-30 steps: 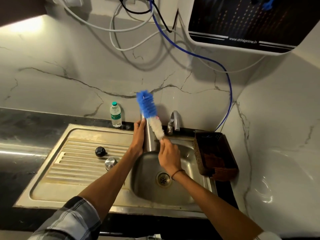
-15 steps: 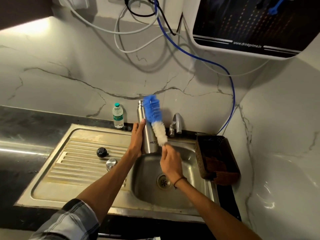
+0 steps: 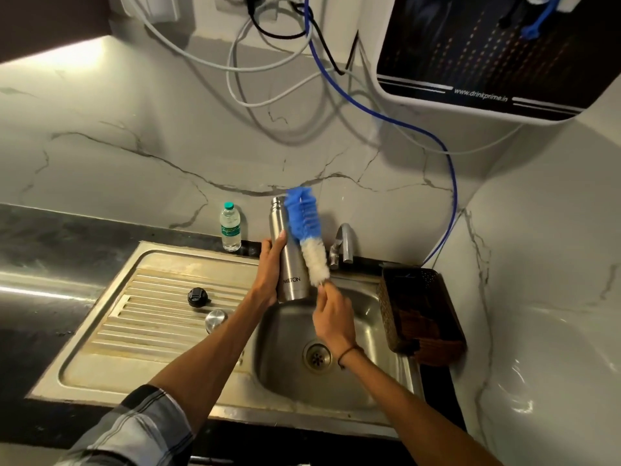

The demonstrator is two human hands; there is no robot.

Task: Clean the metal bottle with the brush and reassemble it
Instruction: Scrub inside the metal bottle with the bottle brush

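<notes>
My left hand [image 3: 270, 272] grips the steel metal bottle [image 3: 288, 260] upright above the sink basin [image 3: 366, 338], its mouth uncapped. My right hand [image 3: 332, 317] holds the handle of the bottle brush [image 3: 307, 235], whose blue and white bristles lie outside the bottle, along its right side, with the blue tip beside the mouth. A black inner cap [image 3: 197, 296] and a shiny metal lid [image 3: 216, 318] rest on the ribbed drainboard [image 3: 141, 317].
A small plastic water bottle [image 3: 230, 227] stands at the back of the sink. The tap [image 3: 342, 242] rises behind the basin. A brown basket [image 3: 420, 314] sits right of the sink. Cables and a blue hose [image 3: 386, 116] hang on the marble wall below a water purifier [image 3: 487, 52].
The brush has shifted from in front of the bottle's top to its right side, so the open neck now shows. Both hands hold as before.
</notes>
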